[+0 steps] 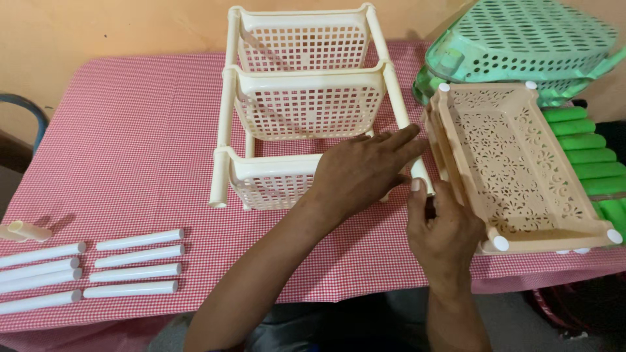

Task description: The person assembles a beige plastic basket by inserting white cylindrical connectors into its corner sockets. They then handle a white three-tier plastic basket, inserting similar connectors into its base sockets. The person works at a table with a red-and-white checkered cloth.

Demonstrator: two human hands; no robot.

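At the far left edge of the table [130,137], which is covered by a red-and-white checked cloth, a short cream connector piece [25,231] lies by itself, and just below it white plastic tubes [91,270] lie in two neat columns, all pointing sideways. Toward the middle, a cream three-tier basket rack [303,104] lies on its back on the cloth, its baskets opening toward the camera and its long posts running away from the person. The left hand [362,169] rests palm-down over the lowest basket and the rack's right-hand post, fingers stretched out nearly flat and spread, pressing on the rack rather than wrapped around anything. Just to the right, the right hand [443,231] is loosely curled, thumb raised, with its fingers against the near left rim of a peach-coloured tray [521,156] with a lacy cut-out bottom and white caps at its corners; whether it truly grips the rim I cannot tell. Behind the tray, mint-green perforated baskets [521,39] lean stacked against the wall, and at the far right a row of green tubes [587,150] lies side by side.
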